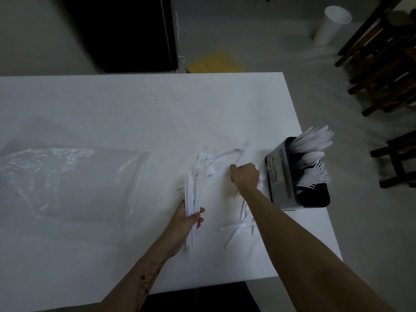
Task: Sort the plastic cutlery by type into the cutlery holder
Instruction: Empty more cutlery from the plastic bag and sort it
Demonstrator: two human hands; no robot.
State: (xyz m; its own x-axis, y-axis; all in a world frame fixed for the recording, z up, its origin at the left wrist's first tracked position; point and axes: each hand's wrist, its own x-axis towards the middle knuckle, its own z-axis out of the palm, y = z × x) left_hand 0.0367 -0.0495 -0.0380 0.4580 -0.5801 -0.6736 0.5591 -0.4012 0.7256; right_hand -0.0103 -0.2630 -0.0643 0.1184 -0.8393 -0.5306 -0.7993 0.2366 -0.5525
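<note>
My left hand (188, 218) grips the handles of a bundle of white plastic forks (198, 174), tines fanned away from me. To its right, my right hand (245, 176) is curled over the loose white cutlery (242, 224) scattered on the white table (112, 113) and seems to pinch a piece, though what it holds is blurred. The dark cutlery holder (281, 174) stands at the table's right edge, just right of my right hand. Knives fill its far compartment, spoons the middle one, forks the near one.
A large clear plastic bag (72, 188) lies flat on the left of the table. The table's right edge runs close past the holder. On the floor beyond are a white cup-shaped bin (333, 23), a yellow object (213, 64) and dark wooden chairs (382, 75).
</note>
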